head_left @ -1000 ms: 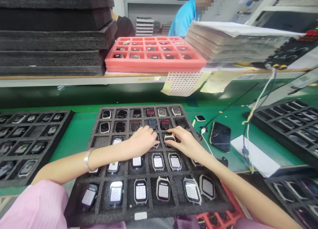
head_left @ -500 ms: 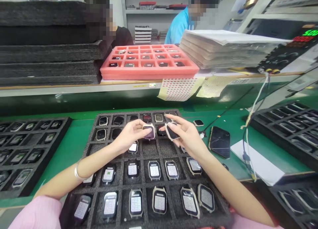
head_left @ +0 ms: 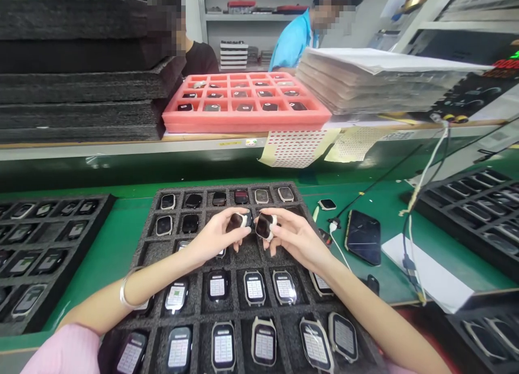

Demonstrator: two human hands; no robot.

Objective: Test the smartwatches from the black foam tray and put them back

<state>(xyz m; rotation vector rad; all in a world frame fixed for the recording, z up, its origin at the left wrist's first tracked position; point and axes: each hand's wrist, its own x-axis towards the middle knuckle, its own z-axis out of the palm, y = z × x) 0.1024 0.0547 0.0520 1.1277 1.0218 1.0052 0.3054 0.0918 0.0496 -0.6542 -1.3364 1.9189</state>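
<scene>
Above the middle of a black foam tray (head_left: 239,248), my two hands are close together. My left hand (head_left: 221,231) grips a smartwatch body (head_left: 236,221) with a dark screen, tilted on its edge. Between the thumb and fingers of my right hand (head_left: 298,231) is a second smartwatch body (head_left: 264,226), also dark-screened, with a pale case. The two are nearly side by side, with a narrow gap. Below my hands, tray cells hold watch bodies with lit white screens, such as a lit watch (head_left: 254,288). Dark-screened ones fill the back row. My fingers hide some middle cells.
More black trays of watches flank mine, a left tray (head_left: 81,266) and a right tray (head_left: 454,222). A phone (head_left: 363,238), a white cable (head_left: 339,244) and a loose watch (head_left: 326,204) lie on the green bench. A pink foam tray (head_left: 247,124) rests on the shelf ahead; two people are beyond.
My hands have come closer together, bringing the two watches almost side by side. The watch in my right hand has turned and moved left. The view has shifted slightly.
</scene>
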